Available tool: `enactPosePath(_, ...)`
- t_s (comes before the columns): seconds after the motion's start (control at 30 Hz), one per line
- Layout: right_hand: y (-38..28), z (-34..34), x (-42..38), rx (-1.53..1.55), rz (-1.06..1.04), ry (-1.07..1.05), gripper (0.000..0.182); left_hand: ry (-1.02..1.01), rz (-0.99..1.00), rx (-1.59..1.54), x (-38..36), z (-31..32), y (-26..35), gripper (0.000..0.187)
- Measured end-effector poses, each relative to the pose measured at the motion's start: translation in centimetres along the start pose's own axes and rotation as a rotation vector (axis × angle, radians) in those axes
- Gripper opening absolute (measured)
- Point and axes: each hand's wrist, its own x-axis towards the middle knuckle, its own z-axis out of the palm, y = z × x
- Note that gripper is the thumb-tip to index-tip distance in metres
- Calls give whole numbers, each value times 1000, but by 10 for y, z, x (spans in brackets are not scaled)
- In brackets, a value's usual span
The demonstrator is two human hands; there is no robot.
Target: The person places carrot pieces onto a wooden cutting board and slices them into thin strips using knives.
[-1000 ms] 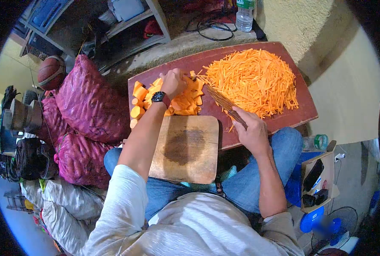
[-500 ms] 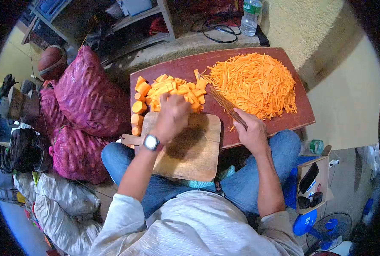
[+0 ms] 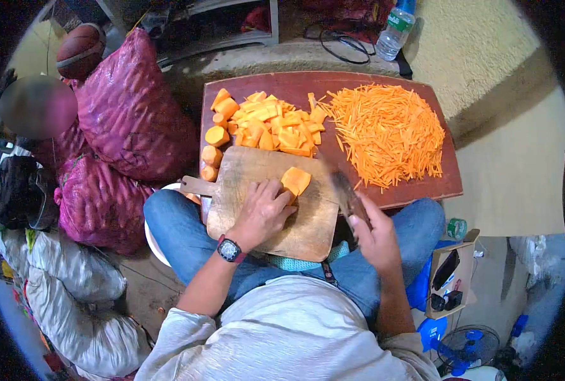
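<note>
My left hand (image 3: 263,213) is closed on flat carrot slices (image 3: 295,181), pressing them on the wooden cutting board (image 3: 238,168). The board rests partly over my lap and against the red table (image 3: 346,79). In my right hand (image 3: 375,235) is a knife (image 3: 349,193), its blade blurred by motion, just off the board's right edge. Beyond the board lies a heap of cut carrot slices (image 3: 276,120), with thick carrot chunks (image 3: 217,135) in a row at its left. A large mound of carrot strips (image 3: 390,133) covers the table's right side.
Pink mesh sacks (image 3: 130,114) are stacked at the left, with a basketball (image 3: 80,51) behind them. White sacks (image 3: 73,317) lie lower left. A water bottle (image 3: 395,32) stands behind the table. To my right are a cardboard box (image 3: 450,279) and a fan (image 3: 469,346).
My left hand has come back from the slice heap onto the board, now with carrot slices. The knife has moved down toward the board's right edge. The view has shifted slightly.
</note>
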Motion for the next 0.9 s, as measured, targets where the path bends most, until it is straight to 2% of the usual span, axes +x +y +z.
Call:
enactPosePath(0.13,-8,4,-8,-91,-56,-89,49,48,-57,-67,4,5,1,31)
enactPosePath(0.33,-17,6,-5,-258,-70,-58,48,6,-102,161,3,-2,-16,32)
enactPosePath(0.43,-21,7,-4,-291,-77,-74,47,119,-167,130,4,-6,-23,37)
enactPosePath(0.63,-36,3,6,-315,-46,-171,43,55,-148,-23,21,6,-15,31)
enactPosePath(0.77,-36,3,9,-320,-4,-279,39,-6,-123,-34,19,6,-14,31)
enactPosePath(0.9,-53,3,-6,-258,25,-295,40,-23,-74,-58,5,3,-8,27)
